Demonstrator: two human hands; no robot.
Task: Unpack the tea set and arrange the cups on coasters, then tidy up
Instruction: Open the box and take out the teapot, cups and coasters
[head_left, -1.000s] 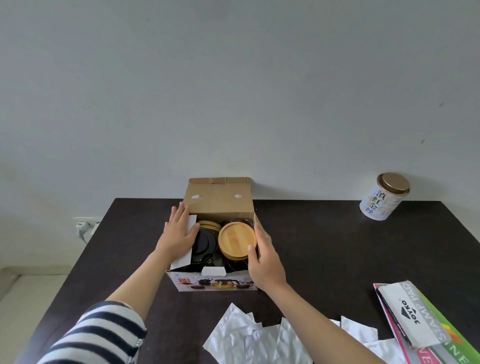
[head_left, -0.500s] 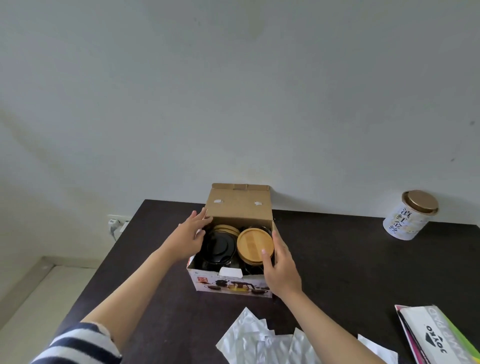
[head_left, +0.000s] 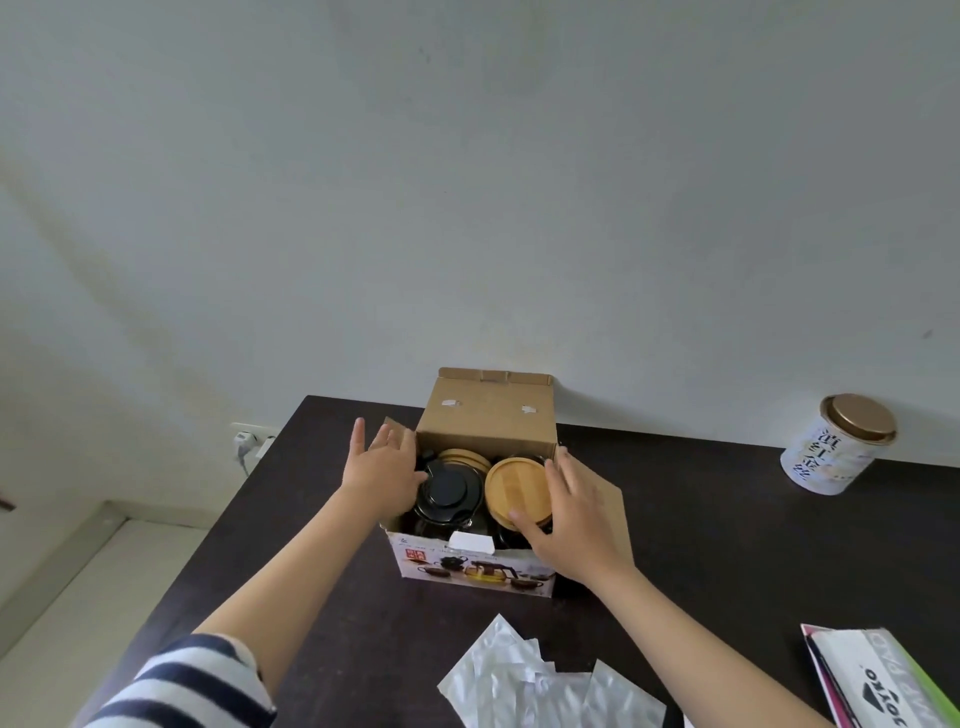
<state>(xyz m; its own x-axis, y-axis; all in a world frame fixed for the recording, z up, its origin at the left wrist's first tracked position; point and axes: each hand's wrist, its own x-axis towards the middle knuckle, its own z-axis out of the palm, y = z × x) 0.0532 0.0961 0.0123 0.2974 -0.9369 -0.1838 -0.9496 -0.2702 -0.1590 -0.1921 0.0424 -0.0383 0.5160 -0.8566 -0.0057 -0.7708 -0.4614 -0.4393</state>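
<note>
The white pad (head_left: 866, 688) at the near right edge of the bench bears the brand "JOYKO", seen upside down. The tin (head_left: 836, 446) at the far right carries large Chinese characters, not clearly readable.

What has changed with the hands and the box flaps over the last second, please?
The left hand has pushed the left flap outward, and the right hand has folded the right flap down flat. Both hands are open, gripping nothing. The box, its contents and the tin stayed put.
</note>
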